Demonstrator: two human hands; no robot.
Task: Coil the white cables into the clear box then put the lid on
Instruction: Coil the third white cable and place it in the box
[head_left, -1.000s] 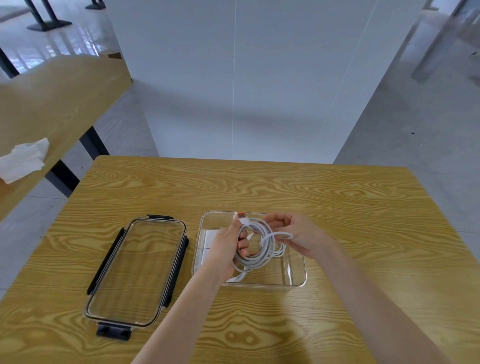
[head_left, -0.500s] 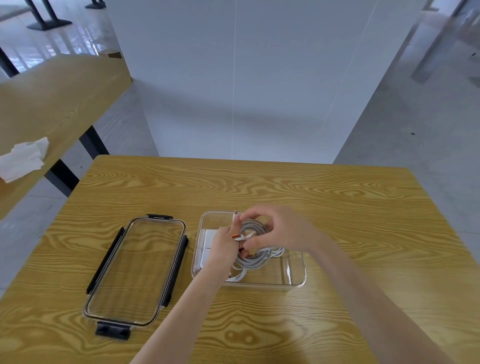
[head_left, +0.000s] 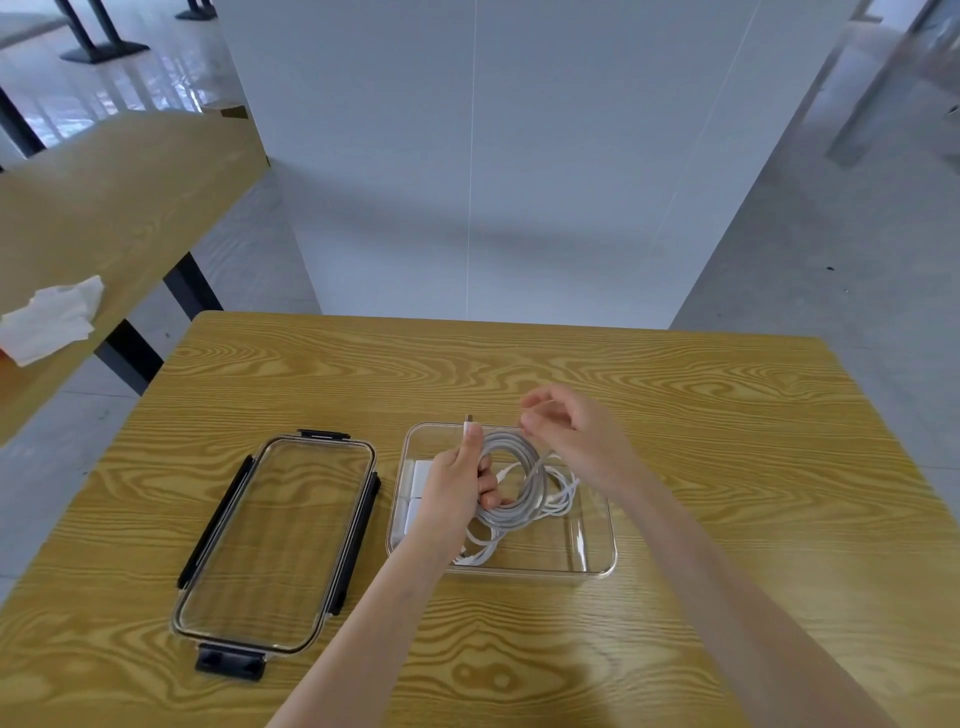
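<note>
Head view, one item at a time. White cable (head_left: 519, 483): thin cord wound into several round loops, greyish in shade, with a plug end sticking up past the left thumb; the coil hangs over the middle of the clear box, its lower strands trailing down among looser white cord (head_left: 563, 493) already lying inside. Clear box (head_left: 602, 540): shallow, see-through, rounded corners, open on top, standing on the wooden table (head_left: 727, 467) a little right of centre; two white blocks (head_left: 415, 493) lie against its left wall. Lid (head_left: 275, 540): clear panel with black clips along its sides and ends, lying flat on the table just left of the box, not touching it. Room to move: bare tabletop runs all round the box, wide to the right and toward the far edge, narrower on the near side where both forearms come in; the lid takes up the left. Left hand (head_left: 457, 488): fingers curled through the coil, thumb pressed up along the plug end, gripping the cable above the left half of the box. Right hand (head_left: 566, 431): raised over the far right corner of the box, just beside the top of the coil, fingers loosely bent, blurred; whether they pinch a strand cannot be told. Second table (head_left: 130, 208): to the left, carrying a crumpled white tissue (head_left: 52, 322).
</note>
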